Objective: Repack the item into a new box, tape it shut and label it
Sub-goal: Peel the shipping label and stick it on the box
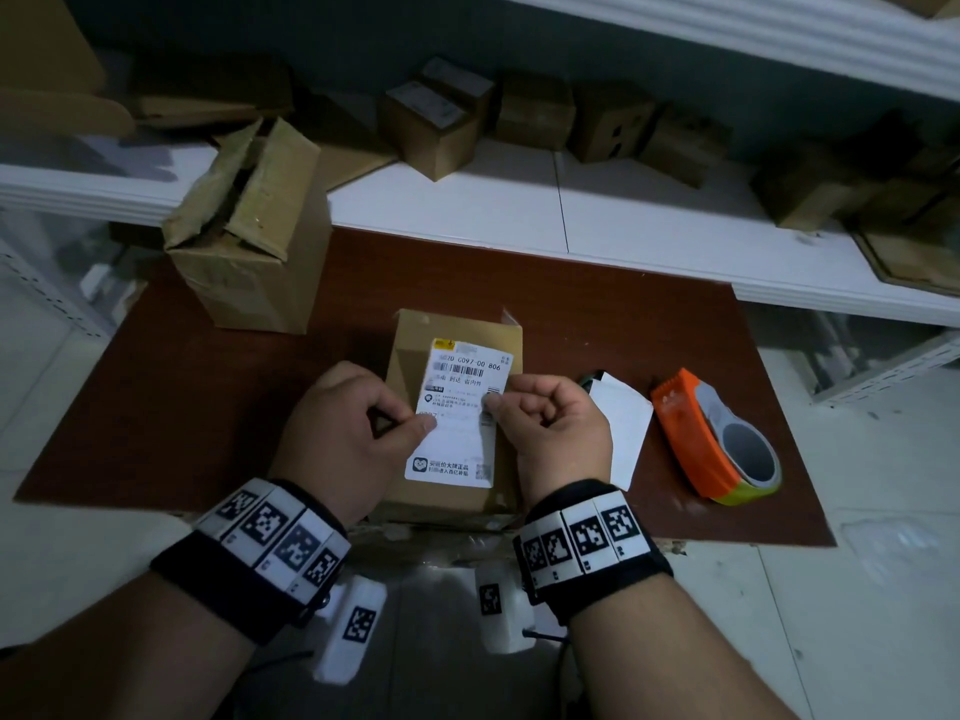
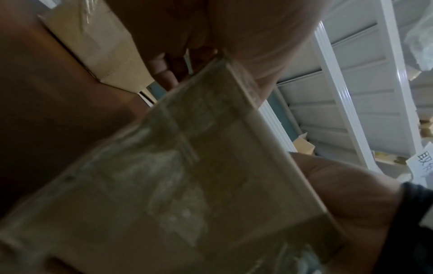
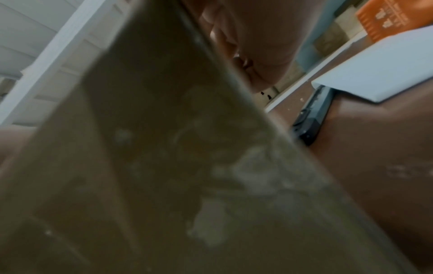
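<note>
A white shipping label [image 1: 460, 407] with a barcode hangs flat just above a closed brown cardboard box [image 1: 410, 330] in the middle of the red-brown table [image 1: 597, 314]. My left hand [image 1: 353, 428] pinches the label's left edge and my right hand [image 1: 550, 423] pinches its right edge, other fingers curled. In the left wrist view the label's underside [image 2: 187, 185] fills the frame, blurred, with my right hand's heel [image 2: 346, 192] beyond it. The right wrist view shows the same underside [image 3: 164, 166] close up and dark. Whether the label touches the box cannot be told.
An orange tape dispenser [image 1: 711, 433] lies right of the box, with a white backing sheet [image 1: 623, 428] over a dark object [image 3: 311, 120] between them. An opened, worn carton [image 1: 249, 231] stands at the table's back left. Several small boxes [image 1: 431, 127] line the white shelf [image 1: 519, 200] behind.
</note>
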### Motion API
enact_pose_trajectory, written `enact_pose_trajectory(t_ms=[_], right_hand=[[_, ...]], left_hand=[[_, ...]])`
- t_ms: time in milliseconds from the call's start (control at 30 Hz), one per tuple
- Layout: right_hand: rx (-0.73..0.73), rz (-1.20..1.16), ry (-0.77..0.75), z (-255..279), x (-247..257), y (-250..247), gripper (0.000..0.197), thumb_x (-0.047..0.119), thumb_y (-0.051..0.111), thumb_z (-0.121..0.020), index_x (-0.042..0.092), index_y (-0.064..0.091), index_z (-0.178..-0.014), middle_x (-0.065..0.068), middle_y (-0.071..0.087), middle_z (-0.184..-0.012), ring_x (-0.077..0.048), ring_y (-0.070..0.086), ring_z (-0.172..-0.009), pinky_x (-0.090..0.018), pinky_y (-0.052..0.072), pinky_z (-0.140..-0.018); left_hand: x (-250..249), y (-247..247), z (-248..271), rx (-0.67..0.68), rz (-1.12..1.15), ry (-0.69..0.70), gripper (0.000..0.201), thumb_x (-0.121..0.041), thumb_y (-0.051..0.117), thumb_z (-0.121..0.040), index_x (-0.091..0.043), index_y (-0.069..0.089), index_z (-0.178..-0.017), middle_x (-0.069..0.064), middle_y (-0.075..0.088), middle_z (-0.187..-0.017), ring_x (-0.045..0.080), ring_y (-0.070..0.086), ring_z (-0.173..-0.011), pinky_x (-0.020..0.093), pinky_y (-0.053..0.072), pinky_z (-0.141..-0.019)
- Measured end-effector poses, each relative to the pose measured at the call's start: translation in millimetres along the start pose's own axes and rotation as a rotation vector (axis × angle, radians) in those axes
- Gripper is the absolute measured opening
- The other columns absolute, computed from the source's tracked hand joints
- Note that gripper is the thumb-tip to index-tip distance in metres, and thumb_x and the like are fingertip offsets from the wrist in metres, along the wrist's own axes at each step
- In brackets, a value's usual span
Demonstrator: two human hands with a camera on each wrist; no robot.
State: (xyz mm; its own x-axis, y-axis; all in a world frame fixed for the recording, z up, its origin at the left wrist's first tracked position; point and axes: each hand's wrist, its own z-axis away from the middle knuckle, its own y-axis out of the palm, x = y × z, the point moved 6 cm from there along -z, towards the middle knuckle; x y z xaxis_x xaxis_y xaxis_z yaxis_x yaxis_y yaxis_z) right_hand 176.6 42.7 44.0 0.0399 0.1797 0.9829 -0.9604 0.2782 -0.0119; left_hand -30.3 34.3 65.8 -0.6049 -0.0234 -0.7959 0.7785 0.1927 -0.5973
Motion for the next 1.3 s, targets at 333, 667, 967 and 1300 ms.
enact_pose_trajectory(t_ms=[333,667,967,1300], right_hand=[[-0.056,0.223,-0.105,-2,-2,-5,0.026,0.028,0.088,-0.075,0.031,0.072,-0.096,-0.002,0.07,-0.097,-0.013,0.063,-0.077,-0.019,0.052,-0.061],[0.229,0.551,-0.282,14,12,5,0.051,0.036,0.069,-0.093,0.045,0.051,-0.14,0.017,0.034,-0.158,-0.002,0.034,-0.142,-0.021,0.038,-0.109],[0.412,0.758,-0.198,23,-5,24,0.066,0.039,0.049,-0.103,0.038,0.015,-0.159,0.023,-0.022,-0.164,-0.012,0.032,-0.147,-0.035,0.045,-0.112],[0.399,0.693,-0.114,25,4,19,0.065,0.026,0.046,-0.1,0.047,0.022,-0.156,0.017,-0.018,-0.166,0.005,0.028,-0.123,0.001,0.034,-0.079]], left_hand=[[-3,2,0,0.055,-0.121,0.129,0.018,-0.031,0.08,-0.077,-0.033,0.071,-0.091,-0.013,0.048,-0.105,0.01,0.043,-0.104,0.026,0.036,-0.092],[2,4,1,0.155,0.004,0.105,0.06,-0.044,0.071,-0.077,-0.05,0.049,-0.132,-0.019,0.015,-0.155,0.008,0.021,-0.144,0.031,0.034,-0.112],[12,31,4,0.408,0.098,-0.01,0.074,-0.033,0.062,-0.093,-0.046,0.022,-0.154,-0.024,-0.005,-0.163,-0.007,0.03,-0.133,0.012,0.04,-0.095],[6,25,3,0.328,0.06,-0.007,0.07,-0.034,0.053,-0.099,-0.045,0.013,-0.155,-0.025,-0.011,-0.161,-0.013,0.004,-0.133,0.018,0.027,-0.104]])
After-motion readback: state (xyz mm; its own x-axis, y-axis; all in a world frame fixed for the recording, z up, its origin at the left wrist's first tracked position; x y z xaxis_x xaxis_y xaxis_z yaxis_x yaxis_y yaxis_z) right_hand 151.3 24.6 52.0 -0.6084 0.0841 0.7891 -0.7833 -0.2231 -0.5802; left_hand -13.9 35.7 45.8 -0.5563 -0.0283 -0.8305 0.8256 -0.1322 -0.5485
